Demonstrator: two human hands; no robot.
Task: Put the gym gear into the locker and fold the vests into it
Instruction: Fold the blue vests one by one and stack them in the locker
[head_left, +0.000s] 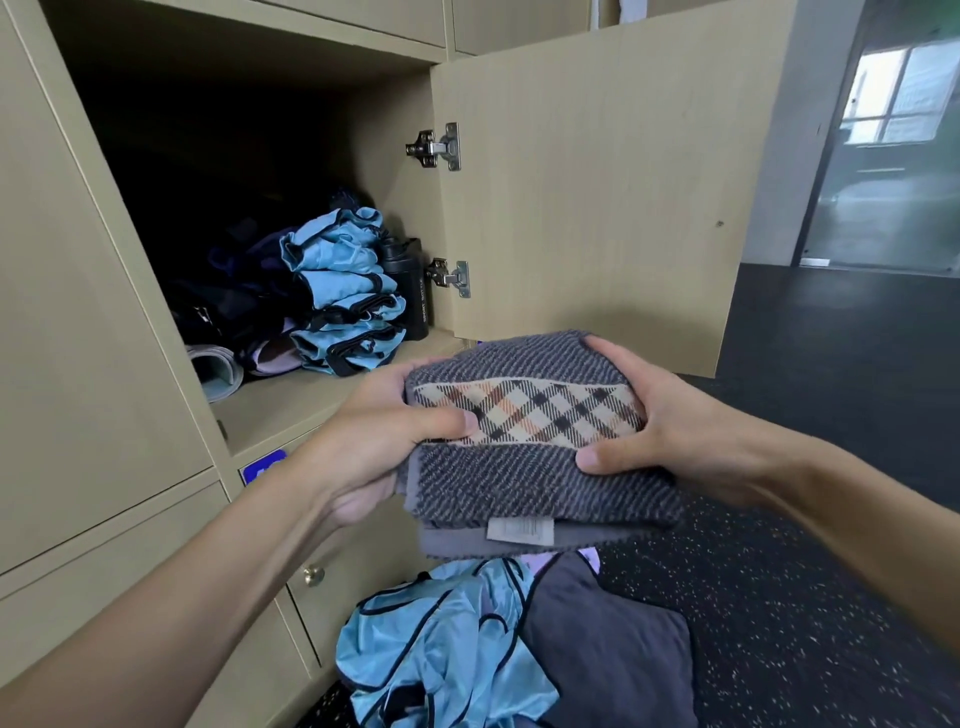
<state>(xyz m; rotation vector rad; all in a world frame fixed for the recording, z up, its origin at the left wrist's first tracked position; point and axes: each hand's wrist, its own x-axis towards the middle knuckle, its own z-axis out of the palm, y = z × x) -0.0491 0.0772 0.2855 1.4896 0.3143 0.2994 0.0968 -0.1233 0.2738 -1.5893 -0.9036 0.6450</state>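
Both hands grip folded grey towel (530, 441) | left hand (374, 441) curled on left edge | right hand (670, 426) on right edge | held before open locker (291, 410).

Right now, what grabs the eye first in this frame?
The folded grey towel with a plaid band sits dead centre, gripped at its ends by the left hand and right hand in front of the open locker. Inside it, a stack of folded blue vests sits at the right beside a black bottle. Below the towel, loose blue vests lie crumpled on the floor.
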